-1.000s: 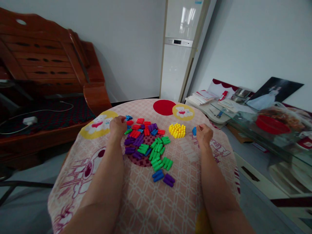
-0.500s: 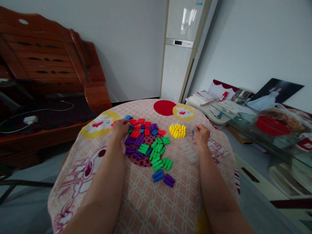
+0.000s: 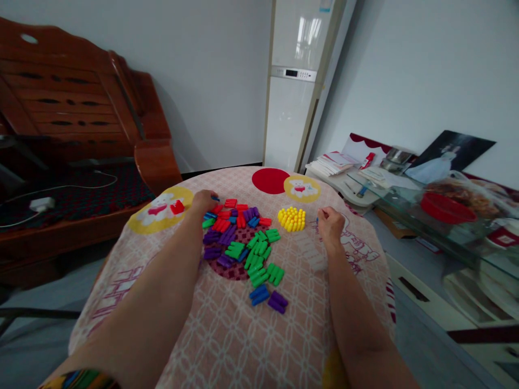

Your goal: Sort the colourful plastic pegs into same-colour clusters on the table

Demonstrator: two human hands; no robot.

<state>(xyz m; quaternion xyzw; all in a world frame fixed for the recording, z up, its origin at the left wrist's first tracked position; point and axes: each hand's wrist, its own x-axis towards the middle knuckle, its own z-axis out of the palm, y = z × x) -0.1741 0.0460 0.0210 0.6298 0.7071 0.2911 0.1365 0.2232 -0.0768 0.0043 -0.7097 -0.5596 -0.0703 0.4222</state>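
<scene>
Patterned pink-and-white cloth covers the rounded surface (image 3: 243, 351) before you, with a carved reddish-brown wooden bench (image 3: 77, 113) to the left, a tall glossy white cabinet-like appliance (image 3: 286, 119) behind, and a glass shelf (image 3: 405, 208) carrying a red bowl (image 3: 448, 207) to the right. Your left hand (image 3: 204, 202) is at the far left edge of the scattered pieces, its fingertips at a small dark-blue ridged piece (image 3: 215, 199); you cannot tell from this view whether that grip is closed on it or only touching. Your right hand (image 3: 331, 223) is near the right side of the cloth, its grip pinched on a small blue piece (image 3: 318, 220), mostly hidden by the fingers. Between your hands, a tight cluster of small bright-yellow knobbed pieces (image 3: 291, 219) sits nearer the right one. Red ridged pieces (image 3: 221, 225) lie just beside your left hand, with purple ridged pieces (image 3: 212, 237) and green ridged pieces (image 3: 258, 261) spread closer to you. Nearest you lie a blue two-barrelled piece (image 3: 259, 295) and a purple ridged block (image 3: 278, 301), side by side. One lone red piece (image 3: 177, 207) rests left of your left hand, on a yellow printed circle (image 3: 140, 222).
</scene>
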